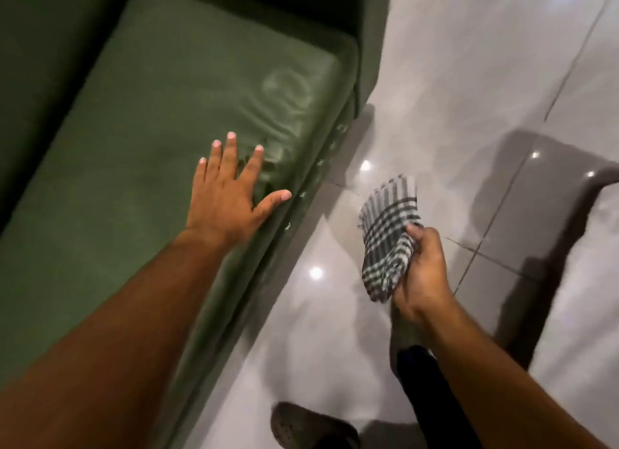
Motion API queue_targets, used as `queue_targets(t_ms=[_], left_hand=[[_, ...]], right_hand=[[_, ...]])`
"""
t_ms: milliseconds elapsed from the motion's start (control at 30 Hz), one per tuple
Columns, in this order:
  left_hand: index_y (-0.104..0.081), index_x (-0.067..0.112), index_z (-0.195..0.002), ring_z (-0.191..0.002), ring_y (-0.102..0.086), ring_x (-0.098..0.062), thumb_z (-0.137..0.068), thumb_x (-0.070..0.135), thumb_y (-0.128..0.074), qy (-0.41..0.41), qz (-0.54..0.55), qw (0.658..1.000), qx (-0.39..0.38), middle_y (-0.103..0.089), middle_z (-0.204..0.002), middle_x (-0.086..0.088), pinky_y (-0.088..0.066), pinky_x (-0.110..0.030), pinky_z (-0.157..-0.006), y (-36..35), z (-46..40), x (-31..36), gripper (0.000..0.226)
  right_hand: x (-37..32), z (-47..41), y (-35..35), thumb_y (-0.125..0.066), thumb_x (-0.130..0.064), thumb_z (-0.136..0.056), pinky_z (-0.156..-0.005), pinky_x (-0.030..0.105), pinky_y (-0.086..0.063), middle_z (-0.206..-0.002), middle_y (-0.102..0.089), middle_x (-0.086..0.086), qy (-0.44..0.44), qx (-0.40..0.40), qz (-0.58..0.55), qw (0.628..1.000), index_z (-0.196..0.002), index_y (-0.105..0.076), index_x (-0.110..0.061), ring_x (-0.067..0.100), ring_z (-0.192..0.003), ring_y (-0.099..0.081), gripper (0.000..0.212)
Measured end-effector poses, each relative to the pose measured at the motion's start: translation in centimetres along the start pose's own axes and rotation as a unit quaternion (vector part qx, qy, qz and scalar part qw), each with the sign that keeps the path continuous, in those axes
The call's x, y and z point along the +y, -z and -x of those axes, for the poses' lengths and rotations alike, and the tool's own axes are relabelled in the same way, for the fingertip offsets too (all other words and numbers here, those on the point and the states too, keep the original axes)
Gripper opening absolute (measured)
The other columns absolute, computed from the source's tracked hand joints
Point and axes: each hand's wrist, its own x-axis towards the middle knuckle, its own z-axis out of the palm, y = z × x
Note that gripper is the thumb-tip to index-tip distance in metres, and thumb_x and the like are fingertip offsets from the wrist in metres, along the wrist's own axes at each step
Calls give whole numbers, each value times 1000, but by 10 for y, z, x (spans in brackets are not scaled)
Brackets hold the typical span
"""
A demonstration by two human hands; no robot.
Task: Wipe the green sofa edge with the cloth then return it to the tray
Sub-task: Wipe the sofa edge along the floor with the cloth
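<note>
Your right hand (422,274) bunches the limp, light cloth (388,234) off the sofa (150,120); left hand (227,197) lies spread flat; grip mid-fold.

No text, label, brand, number or sign can be read anywhere in view.
</note>
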Motion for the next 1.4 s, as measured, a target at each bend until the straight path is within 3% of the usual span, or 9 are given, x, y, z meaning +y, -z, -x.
queue_targets(t_ms=[233,300,433,533,667,767,1067,1233,1400], left_hand=[[-11,25,-159,-154,1,-34,-94,72,-26,-135,-103,985,39,3,-167,-14,-5,-52,-124,6,-166,46,81],[-9,24,-159,-154,1,-34,-93,74,-26,-163,-136,976,45,2,-167,-14,-6,-53,-124,1,-213,59,85],[-2,26,-159,-154,2,-36,-85,81,-37,-168,-140,971,101,2,-167,-14,-8,-56,-123,-34,-247,65,99],[-6,25,-159,-154,-2,-36,-84,77,-41,-168,-126,964,165,-3,-167,-15,-7,-55,-123,-54,-247,59,98],[-12,21,-159,-153,-6,-41,-85,75,-43,-188,-115,953,210,-9,-165,-21,-6,-55,-123,-66,-255,55,97],[-14,17,-158,-151,-10,-45,-86,75,-42,-197,-111,945,237,-13,-163,-26,-7,-56,-122,-73,-259,53,97],[-12,12,-156,-148,-12,-53,-85,75,-43,-211,-97,937,261,-14,-159,-34,-6,-59,-119,-84,-267,49,99],[-14,11,-155,-147,-13,-53,-84,74,-43,-220,-86,932,274,-16,-158,-36,-6,-60,-119,-87,-267,49,99],[-15,10,-154,-147,-14,-54,-83,73,-42,-221,-79,933,274,-17,-157,-37,-7,-61,-119,-89,-267,50,98]], right_hand=[[5,-92,-5,-52,-39,-77,-76,44,-50,-114,-49,49,-2,50,-18,999,-103,-60,10,52,-84,-54,56],[1,-127,-13,-49,-36,-85,-60,29,-36,-101,-43,53,8,42,-18,999,-109,-45,20,30,-62,-46,61],[6,-193,-32,-41,-25,-97,-34,17,-29,-40,-40,-2,-35,7,-46,998,-51,-43,-11,8,-34,-34,49],[15,-236,-50,-39,-23,-98,-29,15,-30,-32,-39,-9,-29,-19,-36,999,-59,-40,-25,4,-27,-37,39],[42,-291,-83,-49,-62,-81,-63,26,-57,-76,-75,-15,15,-34,9,999,-91,-63,-33,2,-70,-70,33],[44,-299,-106,-43,-81,-65,-122,45,-22,-161,-29,-6,68,-49,30,996,-146,-32,-41,15,-149,-24,91],[38,-325,-130,-28,-67,-86,-122,58,-1,-165,3,-15,144,-16,82,986,-105,-8,-91,16,-152,10,37],[14,-386,-129,-27,-49,-92,-123,53,3,-166,4,4,258,12,176,950,-151,-9,-33,26,-152,10,64],[6,-433,-110,-23,-55,-99,-120,57,-22,-163,-23,3,123,32,41,991,-152,-15,-40,28,-147,-26,55]])
